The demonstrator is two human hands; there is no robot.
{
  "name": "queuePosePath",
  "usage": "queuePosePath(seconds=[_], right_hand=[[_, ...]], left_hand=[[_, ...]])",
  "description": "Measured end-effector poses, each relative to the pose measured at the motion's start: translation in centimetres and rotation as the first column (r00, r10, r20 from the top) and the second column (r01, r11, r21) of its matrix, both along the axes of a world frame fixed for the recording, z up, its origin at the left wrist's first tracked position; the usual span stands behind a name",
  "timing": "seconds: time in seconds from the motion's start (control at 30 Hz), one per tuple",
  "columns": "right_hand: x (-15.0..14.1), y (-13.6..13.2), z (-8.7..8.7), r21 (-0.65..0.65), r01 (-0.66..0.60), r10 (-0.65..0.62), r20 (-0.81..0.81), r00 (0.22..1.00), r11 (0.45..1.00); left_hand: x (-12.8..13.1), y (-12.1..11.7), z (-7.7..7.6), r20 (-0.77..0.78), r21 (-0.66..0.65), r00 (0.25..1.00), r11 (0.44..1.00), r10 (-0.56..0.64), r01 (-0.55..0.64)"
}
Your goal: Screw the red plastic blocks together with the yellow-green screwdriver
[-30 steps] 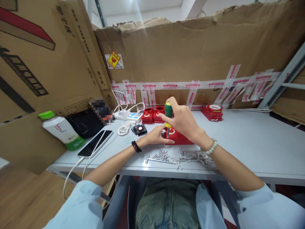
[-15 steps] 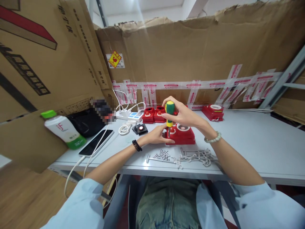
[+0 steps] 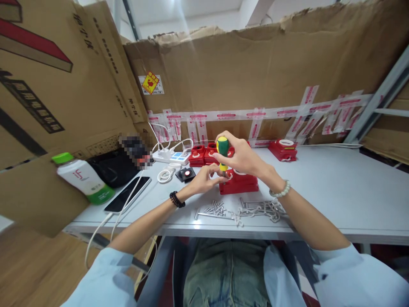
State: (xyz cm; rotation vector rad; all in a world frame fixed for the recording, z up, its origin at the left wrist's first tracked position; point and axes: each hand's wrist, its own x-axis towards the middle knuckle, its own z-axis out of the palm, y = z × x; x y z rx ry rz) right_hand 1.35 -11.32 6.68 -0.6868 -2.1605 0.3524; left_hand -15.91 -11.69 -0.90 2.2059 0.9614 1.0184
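Though small, apparently "if" lettering [image 3: 77, 173] on bottle [image 3: 85, 180], screwdriver [image 3: 223, 148] in right fingers [image 3: 227, 135].

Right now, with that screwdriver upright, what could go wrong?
The green-and-yellow-handled screwdriver could slip and jab the left fingers, close beside its shaft. The small silver metal screws lie near the front edge of the pale flat table; the left forearm could brush them off.

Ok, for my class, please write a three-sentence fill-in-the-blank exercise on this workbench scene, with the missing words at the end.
1. The right hand grips a yellow-and-____ screwdriver.
2. The device beneath the screwdriver is mostly ____ in colour.
3. The bracelet nearest the left hand is ____ in colour.

Missing words: green; red; black.
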Motion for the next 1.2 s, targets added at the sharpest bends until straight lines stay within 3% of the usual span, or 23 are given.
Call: queuePosePath(seconds=[0.23,0.47,0.6,0.73,0.83,0.93,1.1,1.2], right_hand=[[-0.7,-0.5,-0.3,0.01,0.047,-0.046,-0.09,0.995,0.999],[-0.1,-0.7,-0.3,-0.035,0.033,-0.035,-0.07,0.997,0.999],[-0.2,-0.9,-0.3,-0.058,0.003,-0.007,-0.071,0.997,0.998],[-0.5,-1.0,-0.4,-0.06,-0.005,-0.001,-0.091,0.996,0.998],[-0.4,-1.0,-0.5,-0.059,0.013,-0.019,-0.115,0.993,0.998],[-0.3,-0.9,-0.5,-0.07,0.028,-0.038,-0.14,0.989,0.997],[-0.3,-1.0,-0.4,-0.068,0.06,-0.071,-0.173,0.982,0.996],[-0.3,-0.9,-0.3,-0.079,0.076,-0.09,-0.193,0.977,0.994]], left_hand=[[0.4,1.7,-1.3,0.199,-0.183,0.977,0.976,-0.08,0.118],[-0.3,0.4,0.1,0.015,0.007,0.999,0.999,-0.037,0.037],[-0.2,0.5,0.0,0.096,-0.065,0.992,0.994,-0.076,0.083],[0.5,0.6,-0.5,0.202,-0.114,0.979,0.992,-0.023,0.046],[0.5,0.2,-0.1,0.141,-0.034,0.99,0.999,0.016,-0.011],[0.4,-0.2,0.4,0.063,-0.013,0.998,1.0,-0.006,0.007],[1.0,0.0,0.0,0.227,-0.153,0.974,0.988,0.006,0.029],[0.9,0.0,0.1,0.21,-0.117,0.977,0.993,0.048,-0.023]])
